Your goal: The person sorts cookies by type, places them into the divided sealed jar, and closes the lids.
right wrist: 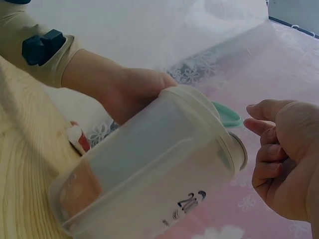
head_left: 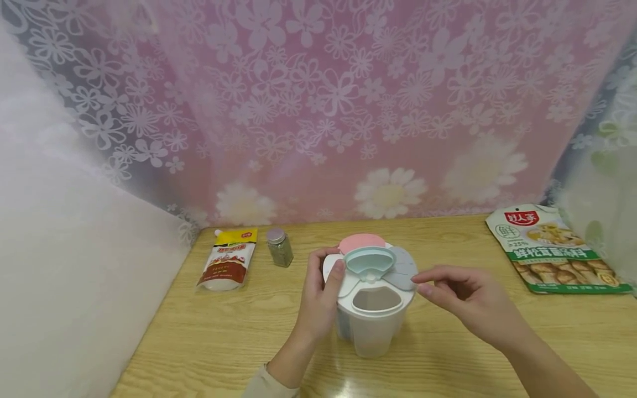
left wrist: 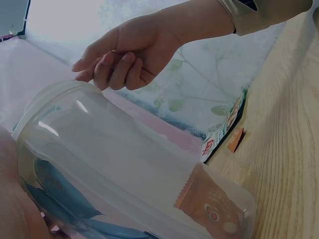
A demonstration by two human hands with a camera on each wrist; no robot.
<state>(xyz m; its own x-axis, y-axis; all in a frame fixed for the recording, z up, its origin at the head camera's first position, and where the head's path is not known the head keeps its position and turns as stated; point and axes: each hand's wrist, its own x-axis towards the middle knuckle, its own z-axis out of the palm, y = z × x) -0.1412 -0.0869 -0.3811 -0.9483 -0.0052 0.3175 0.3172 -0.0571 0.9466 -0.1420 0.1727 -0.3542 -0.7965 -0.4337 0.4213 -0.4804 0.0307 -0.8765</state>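
A round, multi-compartment seasoning box (head_left: pixel 375 331) with a translucent body stands on the table. On its top, a mint-green flap (head_left: pixel 370 261) is raised and the front compartment lies uncovered. The other flaps are white, pink (head_left: pixel 362 242) and grey (head_left: pixel 400 271). My left hand (head_left: pixel 320 296) grips the box's left side, thumb over the white lid. My right hand (head_left: pixel 465 298) is at the grey flap's outer edge, index and thumb extended, other fingers loosely curled; contact is unclear. Through the wall in the left wrist view shows an orange sachet (left wrist: pixel 212 206).
At the back left are a red, white and yellow pouch (head_left: pixel 229 260) and a small glass jar (head_left: pixel 280 247) of dried flakes. A green and white mushroom packet (head_left: pixel 557 249) lies at the right. Flowered pink cloth (head_left: pixel 318 110) hangs behind the wooden table (head_left: pixel 239 354).
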